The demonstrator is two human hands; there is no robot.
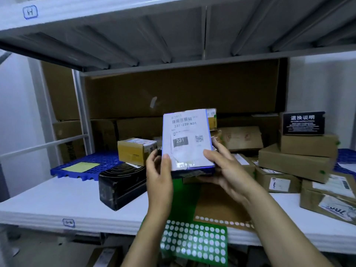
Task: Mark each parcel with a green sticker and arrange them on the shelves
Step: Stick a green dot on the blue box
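label print blurred, rightmost parcel cropped

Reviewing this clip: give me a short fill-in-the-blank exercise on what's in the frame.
1. The left hand and right hand hold one parcel whose label shows the large number ___.
2. The sticker sheet between the forearms is ___ in colour.
3. The box nearest the front edge of the shelf, left of the hands, is ___.
Missing words: 231; green; black.
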